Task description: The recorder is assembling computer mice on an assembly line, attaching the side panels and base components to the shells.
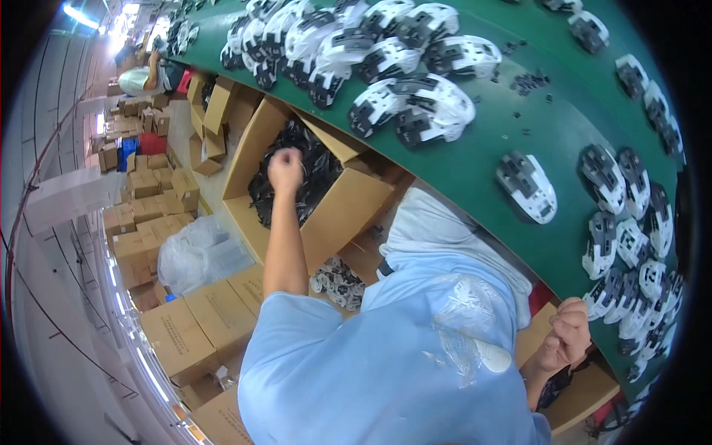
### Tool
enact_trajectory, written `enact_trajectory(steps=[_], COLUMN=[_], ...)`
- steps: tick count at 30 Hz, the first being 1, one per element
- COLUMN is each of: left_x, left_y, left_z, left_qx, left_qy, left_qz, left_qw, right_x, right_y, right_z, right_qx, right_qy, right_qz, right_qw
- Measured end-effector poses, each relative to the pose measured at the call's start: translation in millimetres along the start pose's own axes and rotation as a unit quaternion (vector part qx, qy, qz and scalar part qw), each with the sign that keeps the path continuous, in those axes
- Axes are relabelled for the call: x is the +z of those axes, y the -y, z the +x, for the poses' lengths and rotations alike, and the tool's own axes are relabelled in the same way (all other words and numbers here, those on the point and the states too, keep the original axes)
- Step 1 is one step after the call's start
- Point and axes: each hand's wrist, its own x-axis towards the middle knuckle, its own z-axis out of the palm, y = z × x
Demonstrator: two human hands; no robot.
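My left hand (pixel 285 172) is over an open cardboard box (pixel 334 215) of dark, glossy black plastic pieces (pixel 315 167). Its fingers are curled and slightly blurred, so whatever they may hold does not show. At the near right edge of the green table, my right hand (pixel 567 337) is raised with its fingers bent inward; I cannot make out anything in it. Closest to that hand on the table is a group of white-and-black computer mouse shells (pixel 599 245). One mouse shell (pixel 526 187) lies by itself on the green table (pixel 460 174).
More mouse shells (pixel 437 107) are heaped at the far side, beside small black bits (pixel 530 81). Stacked cartons (pixel 178 334) and a clear plastic bag (pixel 200 252) stand at left. Another open box (pixel 586 397) is below my right hand. A co-worker (pixel 141 78) is at far left.
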Motion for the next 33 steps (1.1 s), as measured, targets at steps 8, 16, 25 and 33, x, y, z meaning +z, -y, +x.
enact_trajectory(steps=[8,16,25,33], left_x=[121.6,74.1,-63.9,-46.0], left_y=[58.1,108.6,-97.5,-270.5], left_z=[-15.7,-18.5,-103.9,-156.5], left_qx=[-0.081,-0.114,0.313,0.635], left_qy=[0.324,0.205,0.033,0.067], left_qz=[0.075,-0.062,-0.319,-0.339], left_qw=[0.940,0.970,0.894,0.690], right_x=[16.5,41.1,147.9,152.1], right_y=[14.0,17.1,1.9,-2.9], right_z=[41.7,61.5,124.1,116.7], right_qx=[-0.013,-0.014,0.221,0.096], right_qy=[0.036,0.064,0.203,0.056], right_qz=[-0.105,-0.089,0.095,0.113], right_qw=[0.994,0.994,0.949,0.987])
